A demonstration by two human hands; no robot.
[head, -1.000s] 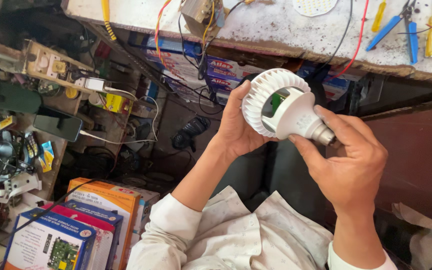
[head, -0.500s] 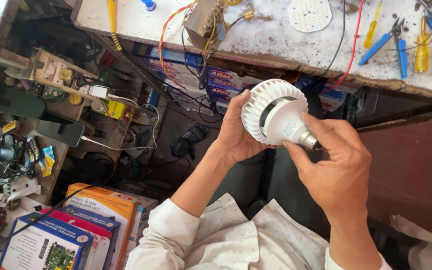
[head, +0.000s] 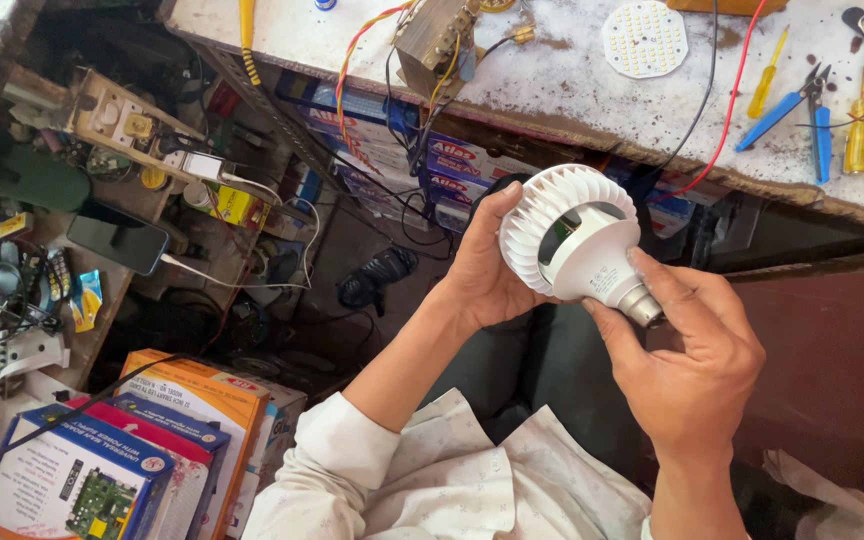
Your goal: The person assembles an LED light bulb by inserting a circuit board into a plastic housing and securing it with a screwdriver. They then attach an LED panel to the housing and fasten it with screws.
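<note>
I have the white bulb housing (head: 574, 240) in both hands, held in the air over my lap. My left hand (head: 482, 262) cups its wide, finned end from the left: the thumb lies up along the fins at the rim, and the other fingers curl round behind where I cannot see them. My right hand (head: 690, 352) grips the narrow end; the fingers (head: 664, 290) are closed over the smooth white neck and the metal screw base (head: 640, 303), which pokes out just under my index finger. The open mouth of the housing faces up and to the left, and inside it I can make out a dark hollow with a bit of green.

Beyond my fingertips runs the edge of the workbench (head: 572, 100), stained and pale. On it, straight past the housing, lies 1 round LED disc (head: 644, 38). Further right of my right hand's fingers lie 1 yellow screwdriver (head: 764, 72) and blue-handled pliers (head: 802, 105). A red wire (head: 727, 110) hangs off the bench edge near the housing. Left of my left hand, well apart, a dark phone (head: 117, 238) rests on a cluttered shelf, and below my left forearm stand stacked cardboard boxes (head: 142, 440).
</note>
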